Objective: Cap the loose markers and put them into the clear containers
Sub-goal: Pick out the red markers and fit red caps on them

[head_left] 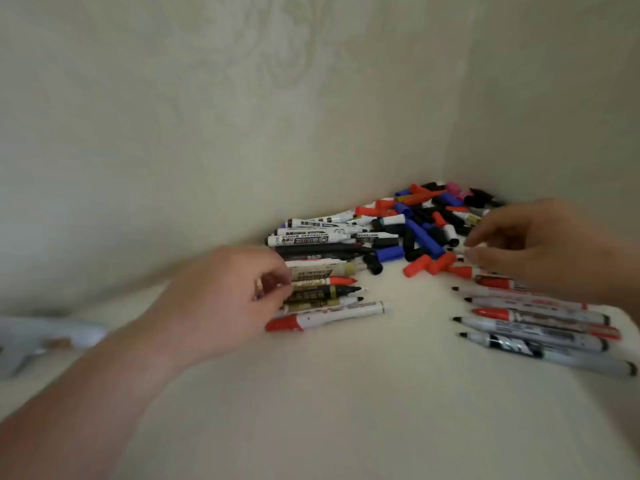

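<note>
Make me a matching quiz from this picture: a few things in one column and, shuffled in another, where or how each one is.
Things:
A. left hand
B. pile of loose caps
C. red-ended marker
D. grey markers

Places or states:
1. at the right, bare tips pointing left
2. heaped in the far corner
3. fingers touching the left stack of markers
4. nearest the viewer in the left stack

Pairs: A-3, B-2, C-4, D-1.
</note>
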Demonstrator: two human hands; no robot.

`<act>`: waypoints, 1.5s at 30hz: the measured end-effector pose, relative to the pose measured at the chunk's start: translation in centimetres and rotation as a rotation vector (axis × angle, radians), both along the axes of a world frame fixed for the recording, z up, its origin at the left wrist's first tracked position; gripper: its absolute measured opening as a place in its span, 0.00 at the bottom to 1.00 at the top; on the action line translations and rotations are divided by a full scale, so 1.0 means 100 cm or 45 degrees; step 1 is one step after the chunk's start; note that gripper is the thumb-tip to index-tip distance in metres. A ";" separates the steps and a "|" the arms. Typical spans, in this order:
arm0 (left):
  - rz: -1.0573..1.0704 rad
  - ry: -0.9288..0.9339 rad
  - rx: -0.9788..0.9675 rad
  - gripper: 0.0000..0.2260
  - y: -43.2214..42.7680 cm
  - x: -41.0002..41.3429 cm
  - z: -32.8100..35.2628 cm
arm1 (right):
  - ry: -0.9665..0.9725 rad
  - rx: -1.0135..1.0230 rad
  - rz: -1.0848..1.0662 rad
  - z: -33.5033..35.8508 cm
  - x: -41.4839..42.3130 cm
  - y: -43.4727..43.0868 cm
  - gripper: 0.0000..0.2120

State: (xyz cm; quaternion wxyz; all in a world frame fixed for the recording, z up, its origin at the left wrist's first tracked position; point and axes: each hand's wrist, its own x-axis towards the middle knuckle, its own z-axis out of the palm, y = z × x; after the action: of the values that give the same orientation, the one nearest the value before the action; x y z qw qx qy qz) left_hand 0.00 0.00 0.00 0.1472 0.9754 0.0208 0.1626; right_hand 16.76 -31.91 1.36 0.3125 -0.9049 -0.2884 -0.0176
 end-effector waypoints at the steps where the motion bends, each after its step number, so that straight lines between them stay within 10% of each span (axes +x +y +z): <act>1: -0.044 0.035 0.088 0.03 -0.005 -0.005 -0.007 | 0.024 -0.025 0.029 -0.001 0.000 0.000 0.05; 16: -0.037 0.030 0.587 0.12 -0.072 0.006 -0.024 | 0.062 -0.110 0.165 -0.001 -0.009 0.008 0.04; 40: -0.260 -0.141 0.329 0.10 -0.080 0.013 -0.026 | 0.010 -0.041 0.104 -0.013 -0.025 0.032 0.04; 45: -0.237 -0.281 0.084 0.16 -0.069 0.025 -0.024 | 0.284 0.383 0.238 -0.008 -0.035 0.041 0.04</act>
State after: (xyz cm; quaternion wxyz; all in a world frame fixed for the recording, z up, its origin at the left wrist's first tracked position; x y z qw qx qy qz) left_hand 2.50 -6.85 -2.43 0.1308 0.9537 -0.0916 0.2550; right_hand 13.27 -27.82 0.59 0.4744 -0.8136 -0.3289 0.0687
